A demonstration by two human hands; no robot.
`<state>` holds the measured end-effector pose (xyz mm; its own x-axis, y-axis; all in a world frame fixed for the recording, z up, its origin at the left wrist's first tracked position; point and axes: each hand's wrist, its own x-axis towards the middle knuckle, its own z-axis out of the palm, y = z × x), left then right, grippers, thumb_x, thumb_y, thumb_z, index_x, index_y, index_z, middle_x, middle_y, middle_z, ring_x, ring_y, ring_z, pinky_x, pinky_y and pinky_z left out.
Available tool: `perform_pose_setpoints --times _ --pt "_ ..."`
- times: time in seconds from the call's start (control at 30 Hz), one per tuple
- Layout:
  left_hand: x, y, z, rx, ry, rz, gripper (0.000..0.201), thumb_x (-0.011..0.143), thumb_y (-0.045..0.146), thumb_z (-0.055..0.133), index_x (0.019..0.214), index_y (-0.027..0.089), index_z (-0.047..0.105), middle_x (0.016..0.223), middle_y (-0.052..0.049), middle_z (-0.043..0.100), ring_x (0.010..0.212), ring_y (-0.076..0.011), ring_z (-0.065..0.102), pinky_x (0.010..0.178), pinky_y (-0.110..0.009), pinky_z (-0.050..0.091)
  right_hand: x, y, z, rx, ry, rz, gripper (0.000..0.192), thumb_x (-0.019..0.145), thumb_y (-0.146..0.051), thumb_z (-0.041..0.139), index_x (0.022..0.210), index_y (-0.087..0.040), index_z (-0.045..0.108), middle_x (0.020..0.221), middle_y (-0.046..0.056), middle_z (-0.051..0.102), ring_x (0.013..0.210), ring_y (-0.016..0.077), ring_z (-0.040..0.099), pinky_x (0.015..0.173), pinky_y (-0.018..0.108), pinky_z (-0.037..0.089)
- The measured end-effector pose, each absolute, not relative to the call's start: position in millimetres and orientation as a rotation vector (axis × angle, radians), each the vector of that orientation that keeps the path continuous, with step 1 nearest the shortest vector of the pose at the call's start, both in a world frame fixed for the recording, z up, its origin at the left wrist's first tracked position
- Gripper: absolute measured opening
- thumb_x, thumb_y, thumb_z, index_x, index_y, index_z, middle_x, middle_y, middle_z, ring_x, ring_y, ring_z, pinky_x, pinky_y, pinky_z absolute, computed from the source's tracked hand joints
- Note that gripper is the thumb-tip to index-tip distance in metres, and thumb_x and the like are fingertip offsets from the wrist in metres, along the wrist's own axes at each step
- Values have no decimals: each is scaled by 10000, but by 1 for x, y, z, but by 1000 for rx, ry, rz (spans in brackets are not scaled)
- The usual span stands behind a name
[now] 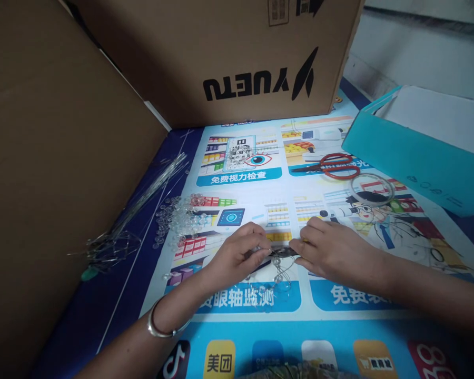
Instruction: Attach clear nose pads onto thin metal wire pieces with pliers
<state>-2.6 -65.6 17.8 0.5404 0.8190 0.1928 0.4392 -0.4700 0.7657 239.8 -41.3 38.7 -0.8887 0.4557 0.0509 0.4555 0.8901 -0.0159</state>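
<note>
This is looking like a makeshift handicraft corner; whether it is sitting in a home or a workshop, the view is not telling. Clear beads (181, 217) are lying heaped beside a bundle of thin wires (152, 189), a beaded wire piece (277, 278) is lying in front, and red-handled scissors (323, 167) are resting farther right. A printed advertising sheet (260, 327) is covering the work surface, and cardboard panels (174, 63) are walling in the back and left.

Lower centre, the right hand (326, 250) hides part of the dark metal tool (283, 252); the right edge crops the turquoise cardboard box (411, 152).
</note>
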Motion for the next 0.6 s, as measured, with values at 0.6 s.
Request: perform_pose_setpoints --times 0.6 --pt "-2 -82 24 2360 1243 714 64 786 107 497 766 164 517 941 -59 523 914 -174 501 785 -335 421 237 -60 57 -529 -3060 -509 294 849 -134 403 1119 -107 515 952 120 560 833 233 461 641 354 316"
